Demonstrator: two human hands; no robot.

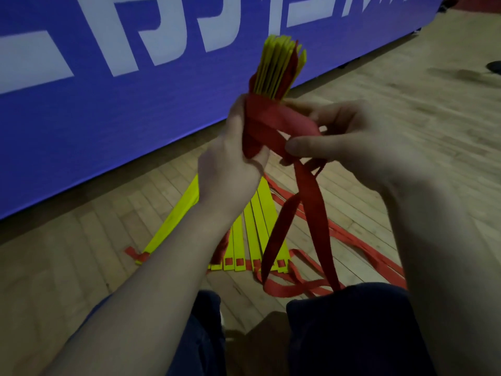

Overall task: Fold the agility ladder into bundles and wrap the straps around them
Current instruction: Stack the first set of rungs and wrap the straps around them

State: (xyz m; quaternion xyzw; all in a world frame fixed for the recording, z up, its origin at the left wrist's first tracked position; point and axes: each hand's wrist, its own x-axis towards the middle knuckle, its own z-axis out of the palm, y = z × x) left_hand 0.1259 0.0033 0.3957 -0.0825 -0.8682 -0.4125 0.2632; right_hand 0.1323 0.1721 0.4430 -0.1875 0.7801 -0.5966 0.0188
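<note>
The left hand (233, 158) is gripping one bundle (279, 69) while the right hand (352, 137) is pinching the strap (271, 123) half-wound round it (not tied off), and more rungs (256, 223) are lying on the near floor (393, 109).

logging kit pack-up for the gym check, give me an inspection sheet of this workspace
surface: pale wooden plank floor
job's things: bundle of flat yellow plastic rungs held upright, red webbing strap wound round its lower part, tail hanging to the floor; more yellow rungs fanned on the floor among loose strap
clutter: dark object at right edge, unidentifiable
grippers: left hand grips the wrapped bundle; right hand pinches the strap
cables: nothing seen
surroundings: blue banner with white lettering; dark trousers
</note>
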